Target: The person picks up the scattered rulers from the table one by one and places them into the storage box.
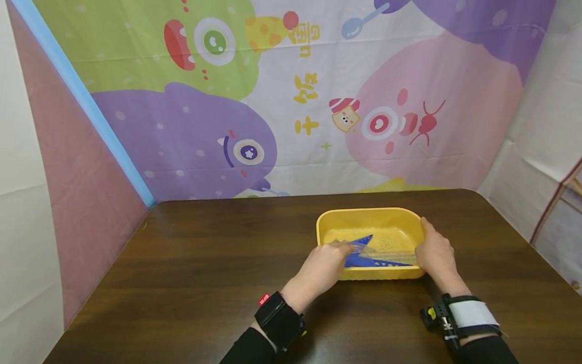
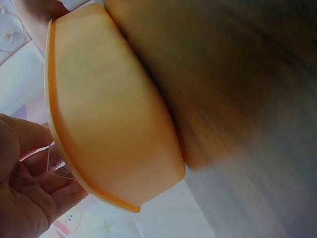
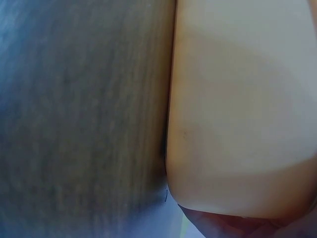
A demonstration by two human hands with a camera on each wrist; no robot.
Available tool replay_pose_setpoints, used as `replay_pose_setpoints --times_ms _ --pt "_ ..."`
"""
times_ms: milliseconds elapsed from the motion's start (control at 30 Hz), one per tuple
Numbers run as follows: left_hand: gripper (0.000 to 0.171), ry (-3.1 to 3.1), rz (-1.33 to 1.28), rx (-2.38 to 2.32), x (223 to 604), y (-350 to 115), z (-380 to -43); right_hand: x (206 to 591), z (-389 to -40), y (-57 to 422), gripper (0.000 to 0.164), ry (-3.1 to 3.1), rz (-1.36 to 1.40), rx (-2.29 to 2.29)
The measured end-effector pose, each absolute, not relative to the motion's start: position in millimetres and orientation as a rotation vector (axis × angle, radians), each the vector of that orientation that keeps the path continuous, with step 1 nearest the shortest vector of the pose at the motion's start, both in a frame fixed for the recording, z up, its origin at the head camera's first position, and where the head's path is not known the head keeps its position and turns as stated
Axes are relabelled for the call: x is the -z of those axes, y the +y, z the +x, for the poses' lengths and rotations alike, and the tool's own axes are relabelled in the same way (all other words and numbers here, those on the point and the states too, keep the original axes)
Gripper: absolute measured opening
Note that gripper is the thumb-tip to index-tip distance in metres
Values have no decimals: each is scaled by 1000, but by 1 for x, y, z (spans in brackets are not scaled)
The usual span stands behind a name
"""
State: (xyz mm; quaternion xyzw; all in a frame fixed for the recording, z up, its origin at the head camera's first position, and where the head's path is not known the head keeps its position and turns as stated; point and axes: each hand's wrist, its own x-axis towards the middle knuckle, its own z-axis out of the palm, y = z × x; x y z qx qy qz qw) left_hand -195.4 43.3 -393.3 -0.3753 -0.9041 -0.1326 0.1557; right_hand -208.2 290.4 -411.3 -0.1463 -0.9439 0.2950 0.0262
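A yellow plastic basket (image 1: 370, 273) sits on the table, its side wall (image 2: 109, 109) filling much of the left wrist view. Inside it lie blue, hole-patterned pieces that look like a set square (image 1: 364, 261), with a clear ruler (image 1: 393, 256) across them. My left hand (image 1: 325, 265) is at the basket's left end and pinches a clear plastic piece with printed marks (image 2: 58, 166), apparently the ruler's end. With my right hand (image 1: 437, 253) I grip the basket's right rim, thumb and fingers on either side of the wall. Some fingers (image 3: 233, 225) show under the basket's edge in the right wrist view.
The brown wooden table (image 1: 204, 273) extends to the left and front of the basket. Behind it hangs a cartoon-printed cloth (image 1: 313, 167), and a white sheet (image 1: 523, 167) hangs on the right.
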Motion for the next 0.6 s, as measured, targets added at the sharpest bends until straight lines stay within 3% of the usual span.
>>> replay_pose_setpoints --times_ms 600 --pt "22 -2495 -1096 469 386 20 -177 407 -207 287 68 -2938 -479 -890"
